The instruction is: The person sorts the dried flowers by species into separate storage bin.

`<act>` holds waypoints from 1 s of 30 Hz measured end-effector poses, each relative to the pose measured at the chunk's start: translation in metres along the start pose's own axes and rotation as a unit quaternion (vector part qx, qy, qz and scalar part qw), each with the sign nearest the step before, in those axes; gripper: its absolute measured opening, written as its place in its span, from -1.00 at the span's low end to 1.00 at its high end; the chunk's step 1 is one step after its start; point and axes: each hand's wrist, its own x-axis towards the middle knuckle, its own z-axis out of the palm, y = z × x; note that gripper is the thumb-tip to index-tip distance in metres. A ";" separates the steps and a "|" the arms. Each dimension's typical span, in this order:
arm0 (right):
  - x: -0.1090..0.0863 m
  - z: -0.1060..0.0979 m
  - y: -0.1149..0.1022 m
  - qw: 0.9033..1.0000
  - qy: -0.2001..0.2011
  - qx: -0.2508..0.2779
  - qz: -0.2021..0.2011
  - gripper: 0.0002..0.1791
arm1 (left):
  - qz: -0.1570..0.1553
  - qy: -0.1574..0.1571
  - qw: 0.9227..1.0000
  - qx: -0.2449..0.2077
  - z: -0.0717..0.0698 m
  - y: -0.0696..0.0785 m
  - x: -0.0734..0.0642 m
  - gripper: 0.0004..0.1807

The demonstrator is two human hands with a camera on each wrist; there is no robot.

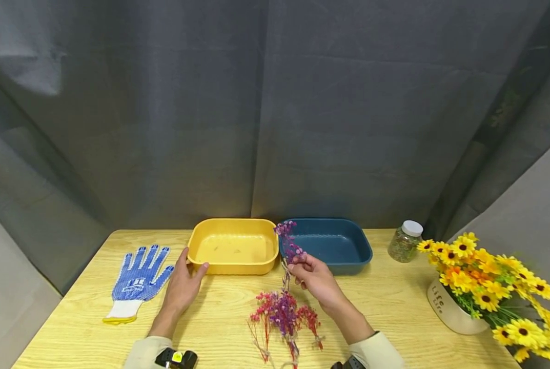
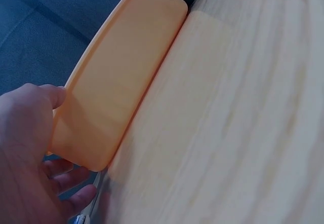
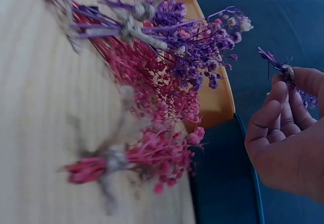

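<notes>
My right hand (image 1: 318,282) pinches a small bunch of purple dried flowers (image 1: 289,243) by its tied stems, raised near where the two tubs meet. The knot and stem ends show between thumb and fingers in the right wrist view. My left hand (image 1: 182,284) holds the left end of a yellow tub (image 1: 238,268), the thumb at its rim and the other fingers curled by its corner. Below the right hand lie more dried bunches: a purple one (image 1: 284,312) in the middle, with pink-red bunches (image 3: 162,158) beside it, tied with twine.
A dark blue tub (image 1: 348,267) stands right of the yellow one. Farther right are a white-lidded jar (image 1: 405,243) and a white pot (image 1: 454,310) of yellow flowers. A blue and white glove (image 1: 138,282) lies at the left. Dark curtain (image 1: 256,128) hangs behind the wooden table (image 1: 224,318).
</notes>
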 end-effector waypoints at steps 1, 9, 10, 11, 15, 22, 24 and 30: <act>0.003 0.002 -0.001 1.000 0.001 -0.012 -0.007 -0.77 | 0.000 0.000 1.000 -0.001 0.000 0.000 0.000 -0.03; 0.033 0.014 -0.005 0.994 0.012 -0.102 -0.040 -0.85 | 0.001 0.004 1.000 0.001 0.000 -0.002 -0.002 0.01; 0.036 0.015 -0.006 0.993 0.016 -0.111 -0.039 -0.85 | 0.001 0.005 1.000 0.002 0.000 -0.002 -0.002 0.01; 0.040 0.016 -0.007 0.992 0.019 -0.121 -0.036 -0.86 | 0.002 0.006 1.000 0.002 0.000 -0.001 -0.002 0.00; 0.053 0.021 -0.011 0.988 0.026 -0.153 -0.018 -0.85 | 0.005 0.004 1.000 0.006 0.001 0.000 -0.002 -0.02; 0.073 0.033 -0.022 0.983 0.017 -0.185 0.004 -0.78 | 0.005 0.009 1.000 0.011 0.002 0.000 -0.001 -0.04; 0.079 0.036 -0.023 0.981 0.010 -0.194 0.008 -0.76 | 0.005 0.010 1.000 0.012 0.002 0.000 -0.001 -0.03; 0.093 0.043 -0.023 0.979 -0.002 -0.206 0.006 -0.69 | 0.003 0.011 1.000 0.017 0.004 -0.002 0.000 -0.03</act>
